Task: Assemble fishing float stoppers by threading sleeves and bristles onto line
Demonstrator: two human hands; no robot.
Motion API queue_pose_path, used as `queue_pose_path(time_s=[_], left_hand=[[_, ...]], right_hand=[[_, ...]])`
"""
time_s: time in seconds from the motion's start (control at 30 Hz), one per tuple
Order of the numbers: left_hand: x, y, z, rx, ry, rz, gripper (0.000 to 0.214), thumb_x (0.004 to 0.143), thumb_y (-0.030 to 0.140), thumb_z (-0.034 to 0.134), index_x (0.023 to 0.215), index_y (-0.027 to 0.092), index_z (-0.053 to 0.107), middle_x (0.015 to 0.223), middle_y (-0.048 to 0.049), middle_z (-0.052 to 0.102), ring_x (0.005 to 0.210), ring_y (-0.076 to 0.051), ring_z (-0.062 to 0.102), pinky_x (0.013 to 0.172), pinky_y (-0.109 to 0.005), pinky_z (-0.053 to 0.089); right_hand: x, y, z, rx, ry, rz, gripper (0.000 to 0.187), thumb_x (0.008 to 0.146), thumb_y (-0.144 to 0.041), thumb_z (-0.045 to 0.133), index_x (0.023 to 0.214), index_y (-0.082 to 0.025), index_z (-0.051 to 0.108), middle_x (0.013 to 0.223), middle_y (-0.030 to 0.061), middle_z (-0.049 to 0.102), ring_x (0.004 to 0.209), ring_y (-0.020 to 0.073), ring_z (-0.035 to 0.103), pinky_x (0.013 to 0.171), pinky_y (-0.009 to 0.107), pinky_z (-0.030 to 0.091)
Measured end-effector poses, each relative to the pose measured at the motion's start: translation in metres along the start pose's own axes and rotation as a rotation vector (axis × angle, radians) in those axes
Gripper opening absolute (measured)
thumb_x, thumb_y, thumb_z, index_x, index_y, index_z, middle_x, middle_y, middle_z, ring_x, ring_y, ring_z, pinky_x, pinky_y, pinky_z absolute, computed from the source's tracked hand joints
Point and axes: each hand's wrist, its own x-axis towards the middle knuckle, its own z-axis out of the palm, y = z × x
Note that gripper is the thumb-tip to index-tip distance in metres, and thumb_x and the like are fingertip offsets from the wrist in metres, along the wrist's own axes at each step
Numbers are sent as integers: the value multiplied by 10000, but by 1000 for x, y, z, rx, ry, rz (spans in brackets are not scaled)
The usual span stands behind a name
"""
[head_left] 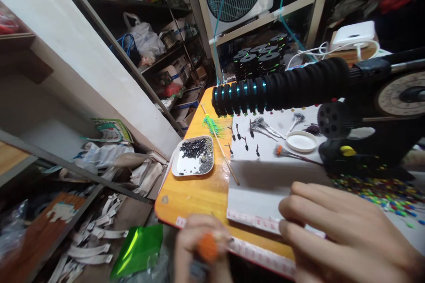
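The wooden table [202,194] carries a white sheet [265,190]. Over its five o'clock corner lies the right hand [352,234], fingers stretched flat toward nine o'clock, holding nothing. Just beside it, at eight o'clock, the left hand [187,250] pinches a blurred orange tuft [207,247].

The tuft [207,247] is orange, the tray [179,171] white.

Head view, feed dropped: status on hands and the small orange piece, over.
Left hand pinches small blurred orange piece. Right hand open, flat over white sheet. Thin wooden stick beyond, clear of both.
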Motion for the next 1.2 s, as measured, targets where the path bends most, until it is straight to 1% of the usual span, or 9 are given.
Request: queue_pose_path(time_s=[0.1, 0.2, 0.3, 0.43, 0.53, 0.7, 0.83, 1.07, 1.2], left_hand=[[32, -18, -33, 242, 3, -21, 52, 948, 234, 733, 915, 259, 701, 826, 34, 713, 725, -134, 665, 692, -215, 530], [63, -35, -61, 649, -456, -43, 78, 914, 244, 712, 870, 236, 775, 946, -49, 770, 873, -232, 737, 767, -322, 562], [76, -41, -68, 740, -536, -25, 186, 870, 269, 739, 1033, 221, 815, 1078, -105, 727, 966, -299, 730, 831, -412, 563], [64, -29, -53, 765, -417, 40, 365, 927, 373, 721, 1270, 246, 707, 1199, -98, 599, 850, -227, 669, 690, -349, 534], [48, -17, -36, 646, -335, 24, 185, 1024, 346, 571, 1173, 260, 642, 1215, -82, 597, 1081, -252, 626, 900, -372, 484], [48, -21, -28, 542, -349, -262, 107, 1019, 330, 556, 982, 250, 617, 935, -27, 671, 878, -239, 612, 811, -354, 414], [49, -26, -31, 360, -347, -437, 252, 1008, 466, 591, 893, 243, 585, 833, 9, 612, 802, -200, 594, 781, -304, 456], [-11, -4, 6, -114, -346, -655, 366, 963, 559, 667, 819, 231, 590, 738, 28, 593, 711, -152, 576, 686, -239, 432], [-32, 3, 25, -27, -377, -678, 393, 970, 623, 608, 889, 239, 636, 883, -24, 705, 812, -184, 644, 762, -250, 467]], right_hand=[[3, 6, -6, 93, -74, 67, 152, 930, -79, 471, 873, -219, 494, 766, 27, 533, 631, 183, 432, 554, 342, 302], [7, 7, -4, 158, -123, 137, 192, 984, -89, 449, 849, -223, 475, 776, 12, 531, 637, 159, 462, 545, 313, 319], [10, 4, -1, 226, -131, 195, 194, 1015, -84, 418, 962, -213, 552, 801, 9, 553, 646, 147, 512, 556, 289, 372], [11, 1, -1, 273, -96, 247, 196, 1035, -107, 440, 1040, -222, 599, 852, 18, 595, 692, 137, 601, 608, 264, 449], [12, 1, -2, 254, -89, 243, 184, 1032, -120, 476, 1027, -231, 623, 848, 18, 596, 695, 138, 608, 596, 263, 441], [11, 7, 0, 206, -65, 223, 192, 1032, -107, 488, 1055, -219, 642, 853, 24, 576, 712, 136, 596, 599, 250, 450], [8, 9, 3, 225, -53, 218, 215, 1063, -138, 455, 1118, -222, 646, 920, 38, 591, 745, 125, 613, 614, 208, 497], [11, 3, 4, 327, 9, 308, 199, 1035, -119, 529, 1057, -240, 686, 884, 23, 601, 752, 125, 623, 614, 192, 496], [11, -1, 4, 371, 30, 343, 246, 1030, -93, 534, 1110, -250, 705, 898, 20, 609, 773, 119, 624, 643, 184, 501]])
